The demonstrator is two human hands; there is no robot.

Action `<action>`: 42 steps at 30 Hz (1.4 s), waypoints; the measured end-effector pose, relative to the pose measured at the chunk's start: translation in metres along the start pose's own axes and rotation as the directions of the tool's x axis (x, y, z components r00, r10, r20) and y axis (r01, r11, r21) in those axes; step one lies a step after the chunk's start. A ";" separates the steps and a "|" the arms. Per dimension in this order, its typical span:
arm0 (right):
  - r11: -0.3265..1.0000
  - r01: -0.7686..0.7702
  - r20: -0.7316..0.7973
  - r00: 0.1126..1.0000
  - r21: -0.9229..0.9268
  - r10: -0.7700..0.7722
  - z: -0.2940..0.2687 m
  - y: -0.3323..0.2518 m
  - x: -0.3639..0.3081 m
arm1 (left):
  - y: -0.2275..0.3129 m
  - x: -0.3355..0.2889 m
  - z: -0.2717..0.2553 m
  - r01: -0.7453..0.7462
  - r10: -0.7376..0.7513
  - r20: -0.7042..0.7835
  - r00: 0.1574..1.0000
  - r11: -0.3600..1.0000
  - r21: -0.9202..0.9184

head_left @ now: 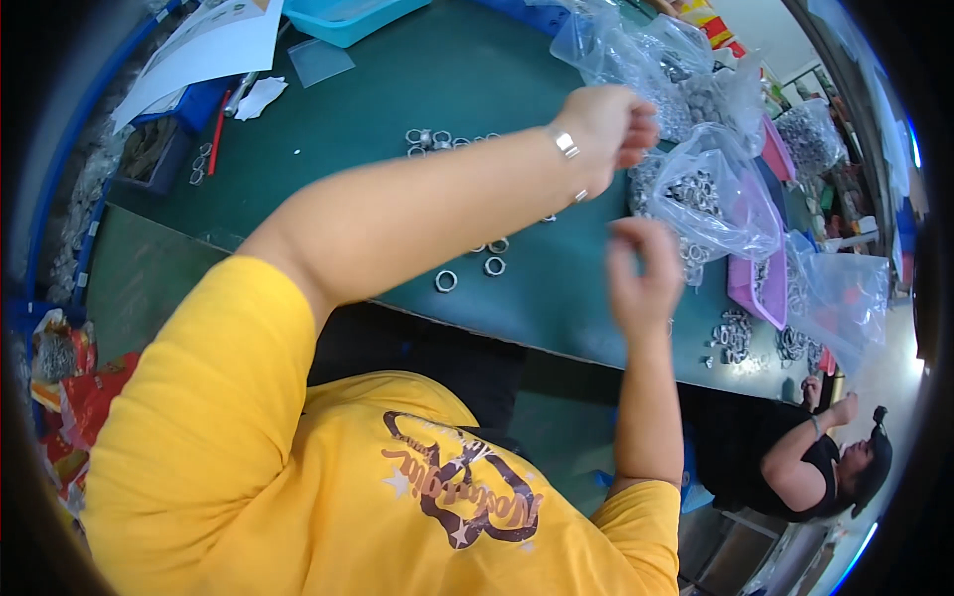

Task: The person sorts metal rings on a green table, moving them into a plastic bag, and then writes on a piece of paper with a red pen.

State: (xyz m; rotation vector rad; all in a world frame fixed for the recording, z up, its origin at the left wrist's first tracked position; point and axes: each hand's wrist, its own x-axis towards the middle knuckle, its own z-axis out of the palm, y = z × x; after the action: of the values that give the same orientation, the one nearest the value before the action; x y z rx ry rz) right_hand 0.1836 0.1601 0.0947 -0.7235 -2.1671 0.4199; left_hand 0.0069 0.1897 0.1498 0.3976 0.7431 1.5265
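My left hand [608,124] is raised over the green table [397,89], reaching across to the right with its fingers curled into a loose fist; a metal bracelet [566,144] sits on the wrist. Whether anything is inside the fist is hidden. Just below it, my right hand [641,273] is lifted and blurred, fingertips drawn together near the thumb. Small metal rings [446,281] lie loose on the table under my left forearm, with more rings [427,137] farther back. A clear plastic bag of rings [711,194] lies just right of both hands.
More clear bags of metal parts [636,50] pile at the back right. A pink tray [755,293] and loose ring heaps [733,338] sit at the right. A turquoise bin [343,20] and white papers [214,45] lie at the back left. Another person in black [825,457] sits lower right.
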 end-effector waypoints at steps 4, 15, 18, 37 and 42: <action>0.990 -0.047 0.266 0.964 0.137 0.009 0.068 -0.022 -0.033 | -0.020 -0.098 -0.070 0.305 -0.327 0.296 0.897 0.945 0.117; 1.000 0.017 0.214 0.977 0.001 -0.017 0.087 -0.040 -0.034 | -0.100 -0.200 -0.189 0.780 -0.786 0.039 0.617 0.605 -0.160; 0.997 0.059 0.162 0.986 -0.049 -0.050 0.094 -0.040 -0.033 | -0.099 -0.194 -0.186 0.750 -0.764 0.027 0.644 0.625 -0.216; 0.952 0.165 0.470 0.839 0.259 -0.273 0.093 -0.088 -0.052 | -0.118 -0.194 -0.198 0.515 -0.420 0.330 0.845 0.475 -0.714; 0.785 -0.086 0.521 0.791 0.614 -0.321 0.075 -0.094 -0.068 | -0.127 -0.200 -0.226 0.618 -0.545 0.343 0.765 0.470 -0.631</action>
State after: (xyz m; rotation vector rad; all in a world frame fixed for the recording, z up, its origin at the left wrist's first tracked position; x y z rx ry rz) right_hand 0.1273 0.0403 0.0560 -0.0484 -2.4032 1.3711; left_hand -0.0240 -0.0585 -0.0615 -0.3756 0.1026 0.9927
